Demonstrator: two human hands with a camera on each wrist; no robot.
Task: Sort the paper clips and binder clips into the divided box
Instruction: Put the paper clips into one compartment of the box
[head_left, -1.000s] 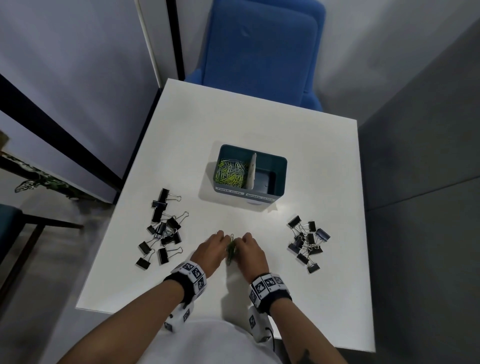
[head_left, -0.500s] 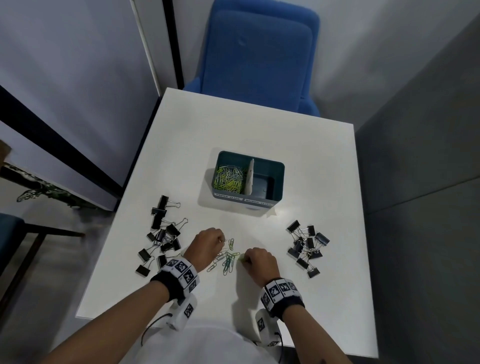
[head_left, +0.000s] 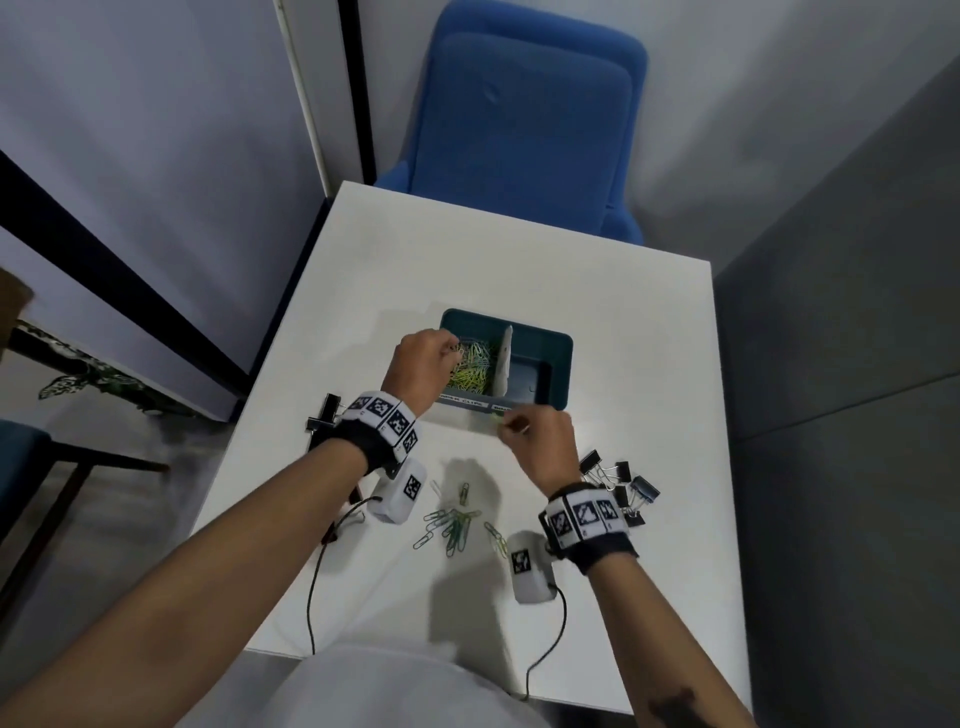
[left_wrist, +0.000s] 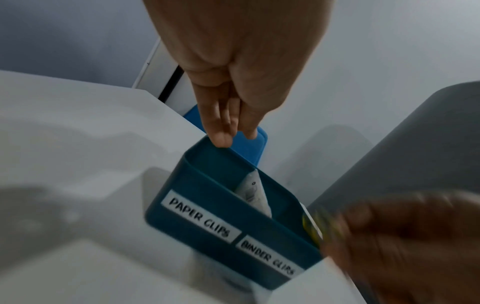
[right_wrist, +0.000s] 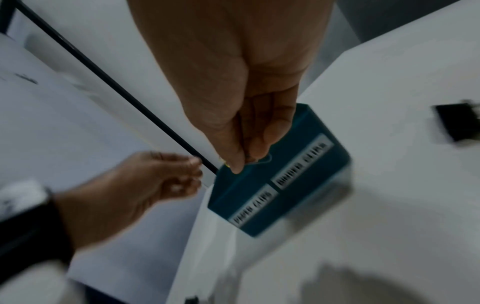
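The teal divided box (head_left: 562, 370) stands mid-table, labelled PAPER CLIPS on the left and BINDER CLIPS on the right (left_wrist: 207, 197). A white divider (head_left: 504, 358) splits it. Yellow-green paper clips (head_left: 475, 369) fill the left compartment; the right one looks empty. My left hand (head_left: 454, 351) hovers over the left compartment with its fingertips bunched on a few wiry paper clips. My right hand (head_left: 501, 423) is at the box's near wall and pinches a yellow-green paper clip (right_wrist: 227, 164) between thumb and forefinger. Several loose paper clips (head_left: 457, 525) lie on the table (head_left: 623, 312) between my wrists.
A heap of black binder clips (head_left: 621, 483) lies right of my right wrist. Another heap (head_left: 324, 415) is mostly hidden behind my left wrist. A blue chair (head_left: 524, 119) stands past the far table edge. Wrist camera cables trail toward the near edge.
Both hands have lifted off the loose paper clips near the front and moved forward to the box. The left is now over the paper clip compartment and the right at the near wall.
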